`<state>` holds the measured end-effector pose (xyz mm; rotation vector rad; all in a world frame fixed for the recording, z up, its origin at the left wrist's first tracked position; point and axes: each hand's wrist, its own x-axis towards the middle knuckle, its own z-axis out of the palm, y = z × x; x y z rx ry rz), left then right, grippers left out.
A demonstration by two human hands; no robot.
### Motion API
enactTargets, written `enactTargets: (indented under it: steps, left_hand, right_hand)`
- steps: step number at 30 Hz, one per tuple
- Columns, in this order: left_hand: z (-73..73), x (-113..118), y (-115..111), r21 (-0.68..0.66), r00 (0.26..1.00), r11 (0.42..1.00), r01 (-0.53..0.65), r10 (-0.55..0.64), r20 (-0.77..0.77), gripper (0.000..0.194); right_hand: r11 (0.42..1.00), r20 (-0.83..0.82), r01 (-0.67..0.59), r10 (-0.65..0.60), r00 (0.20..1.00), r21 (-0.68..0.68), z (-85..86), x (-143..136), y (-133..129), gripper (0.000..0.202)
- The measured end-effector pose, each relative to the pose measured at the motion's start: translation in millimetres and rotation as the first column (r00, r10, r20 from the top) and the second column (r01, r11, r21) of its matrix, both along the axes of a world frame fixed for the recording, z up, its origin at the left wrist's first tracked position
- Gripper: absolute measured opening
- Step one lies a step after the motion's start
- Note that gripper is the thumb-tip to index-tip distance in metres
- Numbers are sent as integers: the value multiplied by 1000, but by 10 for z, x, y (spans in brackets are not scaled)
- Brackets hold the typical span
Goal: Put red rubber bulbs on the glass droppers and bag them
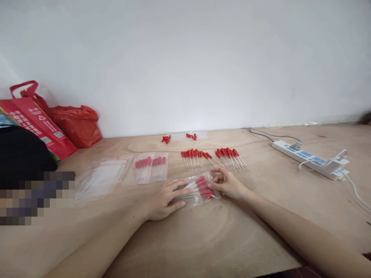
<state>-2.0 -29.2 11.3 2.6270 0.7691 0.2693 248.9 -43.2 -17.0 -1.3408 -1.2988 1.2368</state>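
Note:
A clear zip bag (189,200) lies on the wooden table in front of me, holding several droppers (204,186) with red bulbs and thin pale stems. The bulbs point right, towards the bag's mouth. My left hand (166,199) rests on the stem end of the bag, fingers stretched and apart, thumb along the near side. At the other end, my right hand (227,185) pinches the bag's edge between thumb and fingers, beside the bulbs. Just beyond the bag are two groups of loose droppers (192,159), with red bulbs facing the wall.
Filled bags (143,170) and a stack of flat zip bags (104,173) lie to the left. Loose red bulbs (166,139) sit near the wall. A white power strip (307,157) with cables is at right; red bags (75,123) and a black item (23,154) stand far left.

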Motion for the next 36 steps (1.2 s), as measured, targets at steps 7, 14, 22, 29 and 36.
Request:
enactTargets:
  steps: [7, 14, 22, 29, 36]
  left_hand:
    - [-49, 175, 171, -190, 932, 949, -252, 290, 217, 37]
    - [14, 517, 326, -229, 938, 923, -308, 335, 89, 52]
    - [85, 637, 401, -472, 957, 849, -236, 287, 38, 48]
    - [69, 341, 394, -708, 790, 665, -240, 557, 256, 50]
    - [152, -190, 940, -455, 309, 460, -763, 877, 369, 56]
  right_hand:
    - [997, 128, 67, -70, 989, 28, -88, 61, 70, 53]
    - [995, 214, -60, 77, 974, -82, -82, 84, 125, 26]
    - [964, 245, -179, 129, 961, 195, -62, 2, 73, 26]
    - [940, 271, -195, 117, 955, 279, -110, 15, 76, 25]
    - [957, 317, -155, 72, 946, 245, -136, 51, 80, 27]
